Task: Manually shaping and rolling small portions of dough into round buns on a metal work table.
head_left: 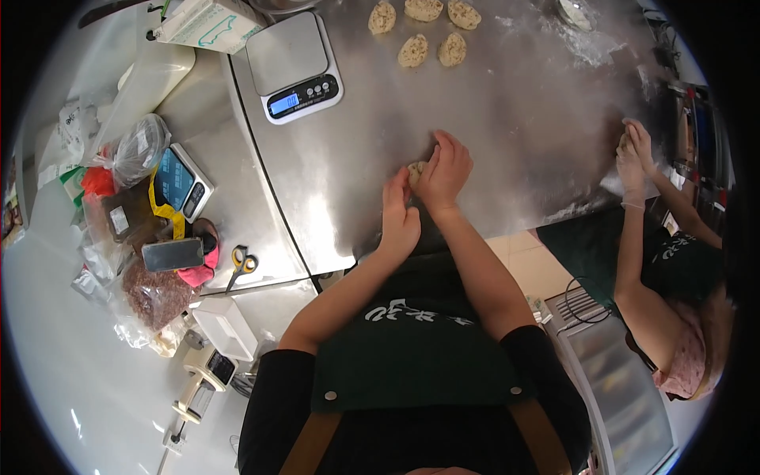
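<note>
A speckled, pale dough piece (414, 171) sits between my two hands, low over the near part of the steel table (380, 103). My left hand (400, 215) presses along its near left side with the fingers close together. Curving over its right side is my right hand (445, 172), which hides much of the dough. Whether the dough rests on the steel cannot be made out. Farther off, several oval dough pieces of the same kind (412, 51) lie in two loose rows.
At the far left stands a lit kitchen scale (294, 67). Scissors (242, 264), a phone (172, 255), a second scale (182, 184) and plastic bags crowd the left side. On the right a co-worker's gloved hand (631, 170) works at the table; flour smears the steel nearby.
</note>
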The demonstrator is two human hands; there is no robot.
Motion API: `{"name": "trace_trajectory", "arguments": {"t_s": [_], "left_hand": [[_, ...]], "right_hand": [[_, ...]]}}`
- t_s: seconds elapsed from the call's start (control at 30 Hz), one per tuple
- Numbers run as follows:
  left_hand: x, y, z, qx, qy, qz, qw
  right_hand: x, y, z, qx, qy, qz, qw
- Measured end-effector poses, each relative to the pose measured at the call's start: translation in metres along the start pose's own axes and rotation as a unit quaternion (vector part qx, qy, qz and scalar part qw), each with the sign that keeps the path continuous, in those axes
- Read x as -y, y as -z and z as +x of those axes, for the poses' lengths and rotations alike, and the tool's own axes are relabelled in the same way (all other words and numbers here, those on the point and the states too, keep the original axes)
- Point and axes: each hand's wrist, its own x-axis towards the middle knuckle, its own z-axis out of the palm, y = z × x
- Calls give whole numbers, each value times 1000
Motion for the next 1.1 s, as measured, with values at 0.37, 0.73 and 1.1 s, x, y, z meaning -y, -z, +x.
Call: {"name": "trace_trajectory", "arguments": {"t_s": [0.37, 0.73, 1.1], "left_hand": [[19, 8, 9, 105, 31, 67, 992], [18, 16, 30, 98, 57, 24, 993], [19, -8, -27, 41, 26, 27, 998]], "right_hand": [[8, 4, -9, -31, -13, 18, 999], [-6, 5, -14, -30, 2, -19, 999], [-5, 16, -30, -43, -24, 20, 999]]}}
